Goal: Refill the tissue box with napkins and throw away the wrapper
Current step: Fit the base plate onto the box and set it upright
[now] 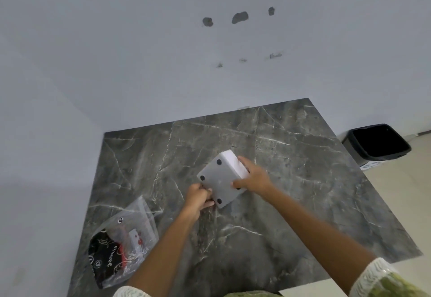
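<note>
Head view: the dark marble table meets the wall at its far and left edges, with open surface on all sides of one white tissue box, turned bottom-up, four black feet showing. The right hand grasps its right side; the left hand pinches its lower-left edge. One clear printed wrapper lies near-left. One black bin stands beyond the right edge, its contents unseen.

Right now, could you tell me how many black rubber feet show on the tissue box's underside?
3 fully visible on the tissue box: far corner, left corner, near corner. A fourth peeks from under the right hand.
</note>
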